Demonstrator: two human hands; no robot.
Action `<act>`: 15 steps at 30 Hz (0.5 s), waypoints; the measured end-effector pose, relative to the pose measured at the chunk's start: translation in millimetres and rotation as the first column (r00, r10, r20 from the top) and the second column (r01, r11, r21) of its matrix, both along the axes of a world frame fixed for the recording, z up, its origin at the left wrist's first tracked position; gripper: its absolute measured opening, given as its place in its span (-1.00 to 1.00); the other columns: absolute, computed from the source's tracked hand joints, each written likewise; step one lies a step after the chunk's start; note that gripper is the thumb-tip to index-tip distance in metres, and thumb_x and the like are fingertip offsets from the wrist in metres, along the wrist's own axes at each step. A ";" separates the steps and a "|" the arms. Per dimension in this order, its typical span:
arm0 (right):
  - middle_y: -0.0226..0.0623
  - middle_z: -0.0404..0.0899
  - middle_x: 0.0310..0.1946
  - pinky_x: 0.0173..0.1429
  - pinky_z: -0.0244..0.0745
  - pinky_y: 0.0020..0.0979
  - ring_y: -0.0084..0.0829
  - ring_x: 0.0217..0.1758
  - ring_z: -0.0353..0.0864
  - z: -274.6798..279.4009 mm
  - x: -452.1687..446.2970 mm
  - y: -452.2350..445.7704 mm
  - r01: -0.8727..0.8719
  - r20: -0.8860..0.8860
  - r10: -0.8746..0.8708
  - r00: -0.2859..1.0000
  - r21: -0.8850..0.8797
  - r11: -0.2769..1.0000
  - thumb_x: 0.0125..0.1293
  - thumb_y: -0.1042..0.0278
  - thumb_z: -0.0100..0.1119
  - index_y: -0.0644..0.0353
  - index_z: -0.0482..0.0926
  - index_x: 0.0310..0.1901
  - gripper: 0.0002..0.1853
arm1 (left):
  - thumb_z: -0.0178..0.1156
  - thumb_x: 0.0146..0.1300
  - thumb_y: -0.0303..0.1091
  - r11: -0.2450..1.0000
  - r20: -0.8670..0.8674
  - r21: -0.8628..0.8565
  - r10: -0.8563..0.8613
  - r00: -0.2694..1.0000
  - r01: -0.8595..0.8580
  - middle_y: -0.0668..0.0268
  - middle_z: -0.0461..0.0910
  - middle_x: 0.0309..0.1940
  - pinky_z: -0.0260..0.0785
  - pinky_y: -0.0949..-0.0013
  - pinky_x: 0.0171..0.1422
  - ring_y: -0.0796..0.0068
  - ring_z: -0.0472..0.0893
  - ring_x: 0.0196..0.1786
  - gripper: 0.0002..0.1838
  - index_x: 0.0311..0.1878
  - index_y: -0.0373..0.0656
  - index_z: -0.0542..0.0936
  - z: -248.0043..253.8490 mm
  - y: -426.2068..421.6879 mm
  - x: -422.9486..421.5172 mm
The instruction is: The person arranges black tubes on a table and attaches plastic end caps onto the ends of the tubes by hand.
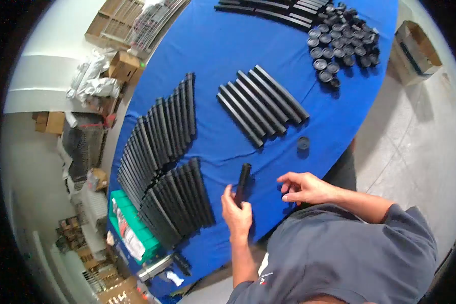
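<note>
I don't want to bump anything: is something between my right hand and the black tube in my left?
Nothing visible stands between your right hand and the black tube in your left hand; only blue cloth shows there. The lone round cap lies outside that gap.

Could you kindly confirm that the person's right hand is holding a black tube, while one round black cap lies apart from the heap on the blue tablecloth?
Not quite: the head view shows the left hand holding the black tube. One round black cap does lie apart from the heap of caps on the blue tablecloth.
</note>
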State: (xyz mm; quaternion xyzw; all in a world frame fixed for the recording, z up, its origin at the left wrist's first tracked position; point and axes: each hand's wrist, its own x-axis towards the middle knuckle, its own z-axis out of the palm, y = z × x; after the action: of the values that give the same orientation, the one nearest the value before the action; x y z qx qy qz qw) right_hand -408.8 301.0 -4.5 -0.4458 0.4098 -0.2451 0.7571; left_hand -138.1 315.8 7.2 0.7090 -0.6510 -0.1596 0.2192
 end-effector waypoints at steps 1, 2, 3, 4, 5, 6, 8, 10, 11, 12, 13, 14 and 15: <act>-0.26 0.60 -0.02 -0.12 0.65 -0.44 -0.53 -0.15 0.65 -11.7 10.1 -5.4 0.021 0.100 -0.017 0.995 -0.040 0.999 0.32 0.26 0.48 0.22 0.38 0.44 -0.29 | 0.21 0.03 -0.56 0.997 -0.119 0.070 -0.010 0.993 0.018 0.07 0.62 -0.12 0.51 0.14 0.15 0.11 0.65 -0.04 -0.36 0.29 -0.26 0.46 0.1 1.6 4.2; -0.25 0.58 0.02 -0.12 0.64 -0.44 -0.53 -0.14 0.65 -21.0 18.3 -5.6 0.053 0.193 -0.040 0.980 -0.066 0.996 0.29 0.26 0.50 0.18 0.34 0.49 -0.21 | 0.22 0.00 -0.60 0.988 -0.244 0.147 -0.009 0.970 0.047 0.12 0.62 -0.16 0.51 0.20 0.14 0.22 0.65 -0.09 -0.37 0.26 -0.26 0.46 2.4 7.7 8.4; -0.24 0.57 0.04 -0.10 0.64 -0.42 -0.51 -0.10 0.64 -20.0 21.5 -13.4 0.020 0.178 0.015 0.984 -0.190 0.982 0.27 0.24 0.52 0.14 0.31 0.52 -0.16 | 0.20 0.01 -0.62 0.985 -0.279 0.131 -0.069 0.958 0.110 0.14 0.62 -0.18 0.51 0.26 0.11 0.30 0.66 -0.11 -0.44 0.18 -0.27 0.47 9.2 8.6 5.3; -0.23 0.56 0.06 -0.07 0.63 -0.41 -0.48 -0.05 0.64 -15.8 23.4 -24.4 -0.012 0.149 0.061 0.987 -0.312 0.950 0.24 0.23 0.54 0.10 0.27 0.54 -0.12 | 0.20 0.01 -0.63 0.974 -0.280 0.175 -0.090 0.956 0.143 0.14 0.63 -0.17 0.51 0.26 0.12 0.31 0.66 -0.11 -0.45 0.17 -0.27 0.48 12.6 9.2 1.9; -0.22 0.56 0.10 -0.01 0.61 -0.38 -0.40 0.05 0.61 -7.3 23.8 -31.7 -0.051 0.107 0.102 0.989 -0.405 0.913 0.21 0.21 0.56 0.05 0.32 0.54 -0.12 | 0.20 0.01 -0.63 0.959 -0.285 0.220 -0.110 0.952 0.177 0.13 0.63 -0.17 0.51 0.27 0.12 0.31 0.66 -0.10 -0.46 0.15 -0.27 0.48 20.5 10.7 0.0; -0.27 0.54 0.14 0.10 0.62 -0.39 -0.44 0.00 0.63 -11.1 26.5 -35.1 -0.048 0.148 0.129 0.981 -0.459 0.887 0.27 0.32 0.50 0.08 0.38 0.50 -0.22 | 0.19 0.01 -0.64 0.942 -0.289 0.262 -0.132 0.948 0.211 0.13 0.63 -0.16 0.51 0.27 0.12 0.31 0.67 -0.10 -0.47 0.14 -0.27 0.49 21.4 11.0 -1.2; -0.24 0.58 0.18 0.19 0.61 -0.34 -0.37 0.08 0.67 -31.4 33.5 -35.1 -0.038 0.222 0.182 0.958 -0.528 0.849 0.30 0.31 0.47 0.13 0.44 0.45 -0.30 | 0.25 0.07 -0.62 0.923 -0.293 0.289 -0.168 0.941 0.254 0.16 0.65 -0.19 0.52 0.29 0.11 0.34 0.68 -0.11 -0.55 0.09 -0.26 0.51 17.7 10.3 -3.6; -0.21 0.61 0.19 0.23 0.60 -0.32 -0.36 0.14 0.67 -42.4 35.1 -33.5 -0.054 0.184 0.178 0.967 -0.532 0.845 0.30 0.33 0.47 0.16 0.45 0.44 -0.32 | 0.31 0.10 -0.59 0.914 -0.287 0.317 -0.163 0.944 0.255 0.18 0.66 -0.21 0.53 0.28 0.10 0.34 0.69 -0.12 -0.60 0.05 -0.26 0.52 17.0 9.5 -10.0; -0.20 0.62 0.20 0.25 0.60 -0.31 -0.36 0.17 0.67 -46.9 34.5 -32.1 -0.064 0.164 0.178 0.970 -0.534 0.843 0.30 0.35 0.47 0.17 0.46 0.43 -0.33 | 0.34 0.12 -0.56 0.922 -0.280 0.300 -0.160 0.946 0.245 0.18 0.66 -0.22 0.53 0.29 0.08 0.35 0.68 -0.14 -0.61 0.04 -0.26 0.52 15.7 8.7 -12.9; -0.19 0.63 0.20 0.27 0.59 -0.31 -0.37 0.19 0.66 -41.1 30.8 -30.9 -0.045 0.204 0.157 0.966 -0.468 0.883 0.30 0.37 0.47 0.18 0.46 0.42 -0.34 | 0.37 0.13 -0.54 0.930 -0.274 0.281 -0.157 0.949 0.235 0.19 0.65 -0.23 0.52 0.29 0.06 0.36 0.68 -0.17 -0.63 0.02 -0.26 0.53 14.7 8.7 -16.2; -0.19 0.63 0.20 0.29 0.59 -0.30 -0.37 0.20 0.66 -29.7 26.1 -31.0 -0.027 0.243 0.134 0.961 -0.400 0.916 0.30 0.39 0.47 0.19 0.47 0.42 -0.34 | 0.39 0.14 -0.52 0.939 -0.267 0.261 -0.153 0.952 0.224 0.20 0.65 -0.25 0.52 0.30 0.04 0.36 0.67 -0.19 -0.64 0.01 -0.27 0.54 14.2 7.7 -18.3; -0.18 0.64 0.20 0.30 0.58 -0.29 -0.38 0.22 0.65 -23.8 23.7 -31.2 -0.010 0.281 0.109 0.953 -0.333 0.943 0.29 0.41 0.47 0.19 0.47 0.41 -0.35 | 0.41 0.14 -0.50 0.933 -0.286 0.290 -0.130 0.949 0.215 0.21 0.65 -0.25 0.51 0.31 0.02 0.38 0.66 -0.19 -0.64 -0.01 -0.27 0.55 15.2 6.5 -19.0; -0.18 0.64 0.20 0.31 0.58 -0.30 -0.39 0.23 0.64 -26.8 24.0 -30.0 0.000 0.307 0.094 0.947 -0.291 0.957 0.29 0.43 0.47 0.19 0.47 0.41 -0.34 | 0.43 0.13 -0.49 0.926 -0.303 0.316 -0.107 0.947 0.206 0.21 0.65 -0.25 0.50 0.32 0.01 0.39 0.64 -0.20 -0.64 -0.02 -0.28 0.56 17.2 4.7 -18.6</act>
State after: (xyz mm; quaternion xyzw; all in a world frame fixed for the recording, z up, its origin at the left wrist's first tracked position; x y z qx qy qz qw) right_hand -384.8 271.0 -31.3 -0.5156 0.2319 -0.3521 0.7459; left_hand -156.7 320.5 24.4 0.6518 -0.6303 -0.3867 0.1686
